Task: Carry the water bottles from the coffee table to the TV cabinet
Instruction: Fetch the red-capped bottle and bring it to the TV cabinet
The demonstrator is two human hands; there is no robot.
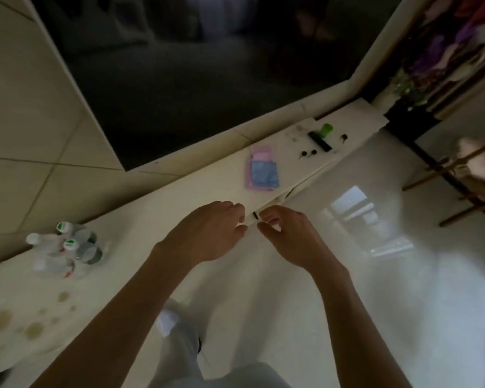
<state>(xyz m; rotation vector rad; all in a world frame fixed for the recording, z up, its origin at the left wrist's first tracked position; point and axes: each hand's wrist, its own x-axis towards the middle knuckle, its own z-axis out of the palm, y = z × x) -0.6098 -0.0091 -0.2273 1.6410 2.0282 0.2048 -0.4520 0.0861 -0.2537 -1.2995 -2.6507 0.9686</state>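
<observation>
**Hands [248, 224] empty at the cabinet's front edge**

Far left: water bottles [67, 247] in a tight cluster on top of the TV cabinet [179, 197], white and green caps. Set back from the front edge. Blur hides whether all stand upright.

Judgement: this load looks delivered. The coffee table is out of view, so I cannot tell if more are left. To finish the step well, check that none in the cluster leans or lies where it could roll, then draw both arms back low, well apart from the caps.

Centre: left hand [207, 231] has fingers loosely curled and grips nothing. It is over the cabinet's front edge; contact unclear.

Just beside it: right hand [289, 236], thumb and fingers slack, part-way spread, also holding nothing. The two sets of fingertips nearly meet.

Right of the hands: pink and blue pouch [261, 169] lies flat on the cabinet. Further right is a green cup [326, 129] with small dark items near it.
</observation>
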